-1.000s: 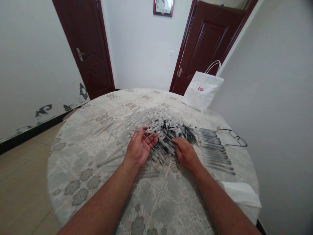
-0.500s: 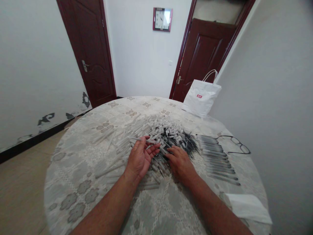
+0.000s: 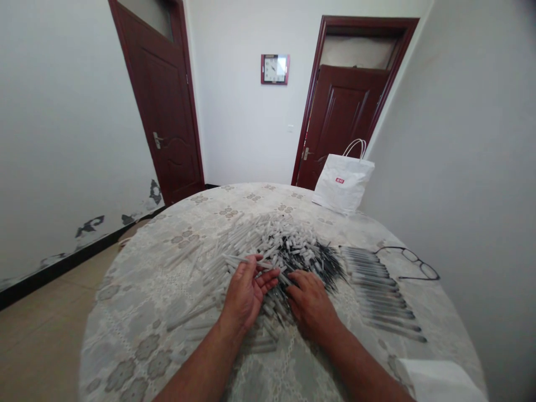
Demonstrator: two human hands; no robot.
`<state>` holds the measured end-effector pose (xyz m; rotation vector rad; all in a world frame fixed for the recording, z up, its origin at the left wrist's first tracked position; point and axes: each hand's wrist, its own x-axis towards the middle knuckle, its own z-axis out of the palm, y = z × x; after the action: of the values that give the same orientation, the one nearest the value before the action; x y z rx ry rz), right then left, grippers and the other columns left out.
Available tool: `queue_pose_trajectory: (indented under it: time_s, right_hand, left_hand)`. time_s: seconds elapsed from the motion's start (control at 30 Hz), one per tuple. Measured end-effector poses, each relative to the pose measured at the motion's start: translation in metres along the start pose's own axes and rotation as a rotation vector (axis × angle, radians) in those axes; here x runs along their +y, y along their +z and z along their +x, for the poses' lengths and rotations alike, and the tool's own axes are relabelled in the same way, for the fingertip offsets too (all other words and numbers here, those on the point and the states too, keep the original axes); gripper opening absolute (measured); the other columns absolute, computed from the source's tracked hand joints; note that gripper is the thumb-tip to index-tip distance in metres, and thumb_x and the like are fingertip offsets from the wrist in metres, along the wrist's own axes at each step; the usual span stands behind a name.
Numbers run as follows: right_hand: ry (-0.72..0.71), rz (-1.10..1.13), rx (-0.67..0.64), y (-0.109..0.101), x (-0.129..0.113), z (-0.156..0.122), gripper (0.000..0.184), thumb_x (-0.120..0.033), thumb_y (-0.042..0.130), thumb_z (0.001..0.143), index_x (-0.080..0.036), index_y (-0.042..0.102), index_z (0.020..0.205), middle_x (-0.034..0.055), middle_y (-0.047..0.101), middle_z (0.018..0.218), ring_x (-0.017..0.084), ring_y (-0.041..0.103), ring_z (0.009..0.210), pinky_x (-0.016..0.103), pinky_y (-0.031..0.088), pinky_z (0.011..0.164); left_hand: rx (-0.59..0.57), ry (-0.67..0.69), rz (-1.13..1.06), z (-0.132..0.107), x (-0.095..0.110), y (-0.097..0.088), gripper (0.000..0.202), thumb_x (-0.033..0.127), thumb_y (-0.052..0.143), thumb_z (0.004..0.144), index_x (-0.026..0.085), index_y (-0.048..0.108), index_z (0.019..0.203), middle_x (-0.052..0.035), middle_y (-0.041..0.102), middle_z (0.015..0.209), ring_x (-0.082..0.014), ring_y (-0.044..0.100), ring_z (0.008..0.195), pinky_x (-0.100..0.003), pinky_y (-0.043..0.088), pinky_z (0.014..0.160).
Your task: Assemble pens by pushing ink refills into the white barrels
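Observation:
My left hand (image 3: 245, 293), palm turned up, holds a slim pale pen barrel (image 3: 235, 259) between thumb and fingers. My right hand (image 3: 312, 298) is beside it, palm down, with thumb and fingers drawn together at the near edge of the pile; what they grip is partly hidden. Beyond the hands lie many small white caps (image 3: 288, 237). Black, thin pointed pen pieces (image 3: 330, 262) spread out on the right of the caps. Loose pale barrels (image 3: 230, 240) lie to the left, and more are scattered under and around my left hand.
On the right, several dark-tipped pens (image 3: 377, 285) lie in a row, with eyeglasses (image 3: 412, 259) beside them. A white paper bag (image 3: 343, 187) stands at the table's far right. White paper (image 3: 439, 382) lies near the front right edge. The round table has a patterned cloth (image 3: 138, 312).
The view has tilted up, so the table and hands sit lower in the picture. Both hands keep nearly the same pose, the left still with the barrel.

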<state>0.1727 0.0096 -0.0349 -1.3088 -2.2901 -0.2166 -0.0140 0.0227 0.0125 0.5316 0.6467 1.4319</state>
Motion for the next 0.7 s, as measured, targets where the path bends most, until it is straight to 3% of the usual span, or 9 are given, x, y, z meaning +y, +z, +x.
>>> queue_pose_trajectory:
  time_s: [0.23,0.53,0.7]
  right_hand:
    - [-0.008,-0.032,0.045,0.008,0.003,0.001,0.014,-0.015,0.067,0.088,-0.026,0.072,0.096,0.0079,0.066,0.126,0.029,0.052,0.126,0.049,0.039,0.108]
    - [-0.005,-0.034,0.065,0.011,0.007,-0.002,0.023,-0.013,0.064,0.09,-0.025,0.072,0.108,0.0081,0.064,0.131,0.027,0.052,0.127,0.045,0.039,0.11]
    - [0.012,-0.026,0.064,0.016,0.012,-0.001,0.016,-0.014,0.071,0.087,-0.025,0.073,0.099,0.0054,0.065,0.129,0.026,0.053,0.126,0.043,0.038,0.11]
  left_hand:
    - [0.014,0.008,0.005,0.0,-0.001,-0.001,0.032,0.042,0.07,0.087,0.021,0.058,0.108,-0.0021,0.07,0.082,-0.025,0.076,0.081,-0.034,0.06,0.068]
    - [0.022,0.017,0.012,0.0,0.0,-0.001,0.032,0.042,0.068,0.089,0.019,0.057,0.109,-0.0033,0.07,0.085,-0.0252,0.075,0.081,-0.034,0.06,0.069]
    - [0.025,0.014,0.014,-0.001,-0.001,0.0,0.031,0.042,0.067,0.09,0.019,0.057,0.109,-0.0023,0.07,0.084,-0.0254,0.075,0.081,-0.034,0.059,0.068]
